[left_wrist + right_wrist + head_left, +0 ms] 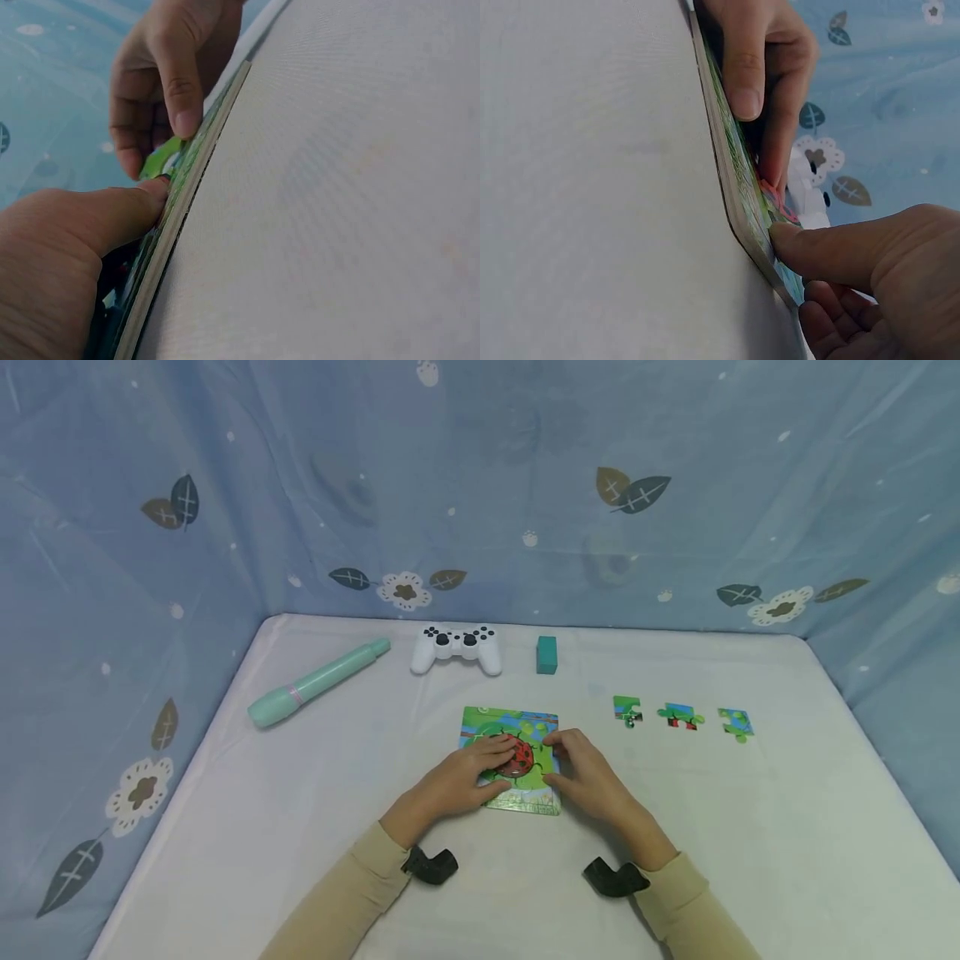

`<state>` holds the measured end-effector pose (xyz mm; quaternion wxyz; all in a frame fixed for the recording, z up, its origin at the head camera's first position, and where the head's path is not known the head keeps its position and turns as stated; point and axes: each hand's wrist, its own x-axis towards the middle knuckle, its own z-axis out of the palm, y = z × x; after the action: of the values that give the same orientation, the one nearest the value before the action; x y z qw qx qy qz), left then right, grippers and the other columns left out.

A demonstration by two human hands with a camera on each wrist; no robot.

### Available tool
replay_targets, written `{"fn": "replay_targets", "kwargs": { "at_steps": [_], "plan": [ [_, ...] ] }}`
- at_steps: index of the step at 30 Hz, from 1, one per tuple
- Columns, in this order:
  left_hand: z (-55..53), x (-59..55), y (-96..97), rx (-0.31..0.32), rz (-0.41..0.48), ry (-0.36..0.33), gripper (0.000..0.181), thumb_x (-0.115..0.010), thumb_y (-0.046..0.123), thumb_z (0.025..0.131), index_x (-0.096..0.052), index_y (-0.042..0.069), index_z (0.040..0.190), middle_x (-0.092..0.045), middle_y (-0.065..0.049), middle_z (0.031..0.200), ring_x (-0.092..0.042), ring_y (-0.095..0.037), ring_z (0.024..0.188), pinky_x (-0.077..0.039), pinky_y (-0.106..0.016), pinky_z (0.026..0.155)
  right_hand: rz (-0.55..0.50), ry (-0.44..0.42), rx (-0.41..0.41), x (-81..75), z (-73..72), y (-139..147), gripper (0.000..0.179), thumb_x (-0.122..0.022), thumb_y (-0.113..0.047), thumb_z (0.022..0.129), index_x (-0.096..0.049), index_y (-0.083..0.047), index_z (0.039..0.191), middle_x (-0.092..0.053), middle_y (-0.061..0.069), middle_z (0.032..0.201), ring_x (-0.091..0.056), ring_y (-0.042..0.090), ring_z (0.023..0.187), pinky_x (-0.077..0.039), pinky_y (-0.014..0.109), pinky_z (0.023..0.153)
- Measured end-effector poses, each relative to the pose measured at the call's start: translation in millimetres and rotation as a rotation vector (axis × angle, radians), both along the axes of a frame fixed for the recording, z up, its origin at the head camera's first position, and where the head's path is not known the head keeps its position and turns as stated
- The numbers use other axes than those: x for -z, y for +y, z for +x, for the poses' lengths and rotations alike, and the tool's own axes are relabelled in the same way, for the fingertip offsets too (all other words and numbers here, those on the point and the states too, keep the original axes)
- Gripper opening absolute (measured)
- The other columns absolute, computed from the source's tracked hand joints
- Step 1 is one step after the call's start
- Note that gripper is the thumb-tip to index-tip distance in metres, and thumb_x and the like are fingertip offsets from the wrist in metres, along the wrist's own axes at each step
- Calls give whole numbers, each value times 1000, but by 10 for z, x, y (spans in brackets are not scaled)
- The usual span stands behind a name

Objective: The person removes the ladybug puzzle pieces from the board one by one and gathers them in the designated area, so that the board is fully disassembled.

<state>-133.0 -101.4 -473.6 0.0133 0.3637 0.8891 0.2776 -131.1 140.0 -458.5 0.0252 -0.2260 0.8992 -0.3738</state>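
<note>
A ladybug jigsaw puzzle (525, 798) in a flat tray lies in the middle of the table. My left hand (467, 777) rests on its left part, with fingers extended over the red ladybug and the thumb touching the surface. At the puzzle's right edge, my right hand (590, 774) pinches a puzzle piece between thumb and fingers. In the left wrist view, this green puzzle piece (159, 160) is tilted up from the board. From the right wrist view, the right thumb (810, 244) is on the piece near the tray's corner; the other fingers are partly hidden.
Loose puzzle pieces lie to the right: one (627, 710), another (681, 716) and a third (737, 723). Along the back are a mint-green flashlight-shaped object (321, 682), a white game controller (457, 648) and a teal block (547, 655). A patterned blue cloth (480, 493) hangs behind.
</note>
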Motion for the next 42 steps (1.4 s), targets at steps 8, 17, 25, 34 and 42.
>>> {"fn": "replay_targets", "kwargs": {
  "at_steps": [8,17,25,34,42],
  "plan": [
    [8,-3,-7,-14,-11,-15,54,-60,34,93,-49,5,138,-44,-6,146,-36,-24,139,-34,-38,114,22,61,-13,-23,-17,9,42,-73,-6,81,-56,-2,118,-57,11,113,-58,20,97,-52,39,82],
    [12,-5,-28,-12,-16,4,54,-60,34,93,-50,4,136,-44,-7,146,-36,-23,139,-36,-39,113,13,97,0,-40,-36,37,42,-75,-6,80,-59,-2,118,-59,10,113,-59,20,96,-53,39,82],
    [8,1,-17,-12,-16,-5,53,-59,35,93,-50,5,136,-43,-6,147,-35,-24,139,-34,-39,114,9,97,22,-91,-92,197,43,-75,-5,80,-59,-3,120,-60,11,115,-62,25,100,-55,41,86],
    [1,26,1,0,-24,-26,53,-59,35,94,-50,5,137,-43,-5,148,-34,-23,140,-33,-38,115,26,73,70,-155,-138,512,43,-71,-2,81,-58,-3,122,-59,12,119,-61,29,103,-54,46,88],
    [3,13,-2,1,-17,-27,54,-60,34,93,-50,5,137,-43,-6,147,-34,-24,140,-34,-39,114,52,119,95,-178,-112,886,45,-71,-2,82,-56,-2,125,-58,11,120,-60,29,103,-51,46,88]
  ]
}}
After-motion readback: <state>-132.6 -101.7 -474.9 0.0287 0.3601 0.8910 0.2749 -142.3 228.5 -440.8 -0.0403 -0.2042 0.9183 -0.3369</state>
